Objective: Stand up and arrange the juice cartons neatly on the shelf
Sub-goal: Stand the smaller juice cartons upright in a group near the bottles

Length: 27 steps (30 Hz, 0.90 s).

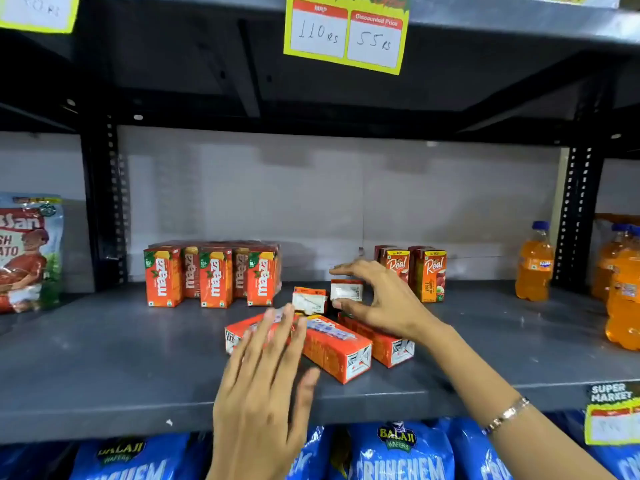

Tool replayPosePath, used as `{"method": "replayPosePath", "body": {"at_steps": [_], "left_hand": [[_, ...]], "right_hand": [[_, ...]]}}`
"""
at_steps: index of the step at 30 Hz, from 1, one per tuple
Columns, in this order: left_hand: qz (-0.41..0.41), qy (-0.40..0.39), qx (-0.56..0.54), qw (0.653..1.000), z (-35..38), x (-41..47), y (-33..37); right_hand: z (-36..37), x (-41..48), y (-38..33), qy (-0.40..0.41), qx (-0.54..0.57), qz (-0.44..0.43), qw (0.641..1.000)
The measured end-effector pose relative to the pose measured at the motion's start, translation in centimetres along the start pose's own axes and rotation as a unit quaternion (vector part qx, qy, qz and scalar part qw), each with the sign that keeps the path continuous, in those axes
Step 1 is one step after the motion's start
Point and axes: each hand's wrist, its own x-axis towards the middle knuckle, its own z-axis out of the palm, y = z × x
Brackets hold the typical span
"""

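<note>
On the grey shelf (pixel 104 358), several orange Maaza cartons (pixel 211 277) stand upright in a neat group at the back left. Two Real apple cartons (pixel 427 275) stand at the back right. Several orange cartons lie on their sides mid-shelf: one under my left hand (pixel 239 336), a middle one (pixel 337 351), one at the right (pixel 391 344), and two further back (pixel 310 299). My left hand (pixel 263 382) hovers with fingers spread over the leftmost lying carton. My right hand (pixel 377 299) has thumb and fingers apart around the back carton (pixel 346 291), not clearly gripping it.
Orange soda bottles (pixel 535 265) stand at the right, beyond a black upright (pixel 575 216). A ketchup pouch (pixel 27 251) stands at the left. Blue wafer bags (pixel 398 452) fill the shelf below. A yellow price tag (pixel 346 32) hangs from the shelf above.
</note>
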Motion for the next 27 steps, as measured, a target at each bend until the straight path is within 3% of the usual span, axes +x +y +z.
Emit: {"method": "replayPosePath", "body": {"at_steps": [6,13,21,27], "left_hand": [[0.035,-0.006,0.084,0.996,1.4,-4.1,0.3],[0.033,0.046,0.140,0.989,2.2,-4.3,0.1],[0.008,0.053,0.132,0.990,2.3,-4.4,0.3],[-0.001,0.042,0.129,0.991,2.0,-4.2,0.4]], "right_hand": [[-0.2,0.3,0.9,-0.024,0.002,0.007,1.000],[-0.2,1.2,2.2,-0.027,-0.007,0.001,1.000],[-3.8,2.0,5.5,0.013,0.054,0.097,0.994],[-8.8,0.9,10.6,-0.024,0.001,0.160,0.987]]}}
